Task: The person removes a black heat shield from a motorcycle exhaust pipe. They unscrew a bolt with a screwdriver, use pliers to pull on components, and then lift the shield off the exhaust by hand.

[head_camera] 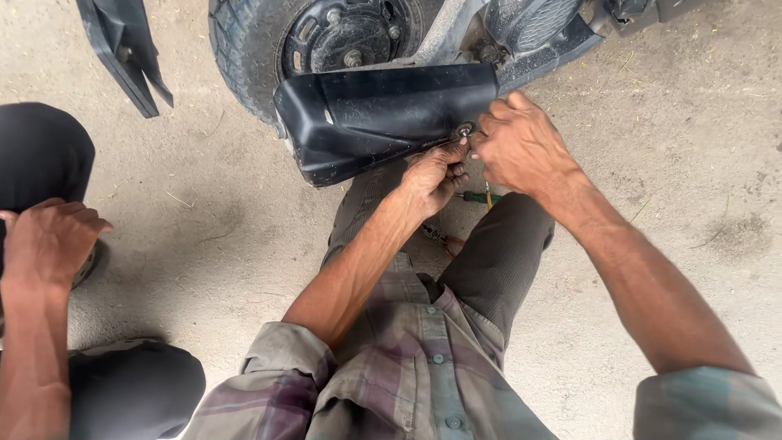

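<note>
Left hand (434, 175) and right hand (515, 147) both pinched on a small bolt (465, 129) at black plastic mudguard (375, 114), beside rear wheel (309, 41).

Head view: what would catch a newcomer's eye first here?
First, the two hands meeting at mid-frame: the left hand and right hand pinch at a small round fastener on the edge of a glossy black plastic cover. The cover sits in front of a wheel at top centre. At far left, another person's hand rests on a dark-trousered knee.
</note>
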